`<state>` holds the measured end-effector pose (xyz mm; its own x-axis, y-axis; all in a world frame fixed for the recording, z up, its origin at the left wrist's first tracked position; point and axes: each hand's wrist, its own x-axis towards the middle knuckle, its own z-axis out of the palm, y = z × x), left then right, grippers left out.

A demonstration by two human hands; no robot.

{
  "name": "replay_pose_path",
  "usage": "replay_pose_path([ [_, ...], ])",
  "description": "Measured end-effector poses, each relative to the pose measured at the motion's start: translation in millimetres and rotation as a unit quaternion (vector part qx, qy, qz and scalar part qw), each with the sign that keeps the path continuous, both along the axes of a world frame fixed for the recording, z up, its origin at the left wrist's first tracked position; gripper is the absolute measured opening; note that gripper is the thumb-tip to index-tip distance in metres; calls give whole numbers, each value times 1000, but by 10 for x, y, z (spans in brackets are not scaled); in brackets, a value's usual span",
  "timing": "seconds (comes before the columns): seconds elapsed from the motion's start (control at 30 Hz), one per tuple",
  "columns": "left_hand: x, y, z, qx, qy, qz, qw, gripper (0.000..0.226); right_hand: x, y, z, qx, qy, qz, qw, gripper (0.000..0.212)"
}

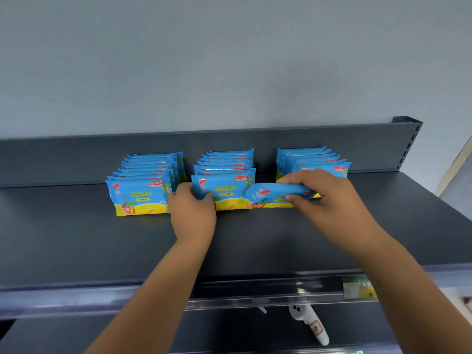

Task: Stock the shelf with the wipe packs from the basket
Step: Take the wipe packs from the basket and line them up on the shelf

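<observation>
1. Shelves: I see two, the top shelf (76, 238) and a lower shelf (76, 335) beneath it.
2. Rows of wipe packs on the top shelf: three, namely a left row (143, 190), a middle row (224, 185) and a right row (311, 159).
3. Packs in the left row: about eight; the back ones stand too close for me to be sure.
4. Packs in the middle row: about seven.
5. Packs in the right row: five or six, partly hidden.
6. Loose pack (275, 191): one, in the right hand (324, 198).
7. Hands: two, counting the left hand (192, 213).
8. Green label (357, 287) on the top shelf's front rail: one.
9. White tool (309, 323) on the lower shelf: one.

The middle row's front wipe pack (224, 186) reads "清洁湿巾" in green, "10片装" on its yellow tag (226, 194).
</observation>
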<state>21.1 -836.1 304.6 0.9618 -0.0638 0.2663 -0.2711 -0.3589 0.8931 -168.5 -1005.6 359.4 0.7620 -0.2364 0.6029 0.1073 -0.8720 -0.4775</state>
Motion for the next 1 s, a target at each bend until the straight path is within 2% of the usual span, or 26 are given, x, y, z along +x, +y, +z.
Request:
replay_pose_path([
  [0.2, 5, -40, 7, -25, 54, -17, 998, 37, 22, -52, -11, -9, 2, -19, 1000, 34],
  [0.3, -53, -49, 26, -19, 32, -12, 999, 41, 28, -69, -19, -11, 0, -19, 1000, 34],
  [0.43, -240, -82, 75, -4, -15, -41, 999, 33, 43, -98, -53, -13, 0, -17, 1000, 37],
  [0.57, -431, -208, 133, -3, -45, -126, 991, 19, 26, -179, -70, -13, -5, -12, 1000, 38],
  [0.63, -517, -290, 172, -14, -53, -195, 979, 22, 7, -250, -61, -26, -3, -5, 1000, 37],
  [0.73, -590, -427, 229, 26, -73, -268, 960, 26, -47, -408, -28, -52, 4, -13, 999, 38],
  [0.83, -625, -595, 261, 71, -83, -302, 947, 13, -119, -594, 3, -62, 24, -48, 997, 41],
  [1.0, -629, -926, 292, 113, -89, -317, 937, 18, -212, -849, 28, -87, 67, -169, 979, 27],
])
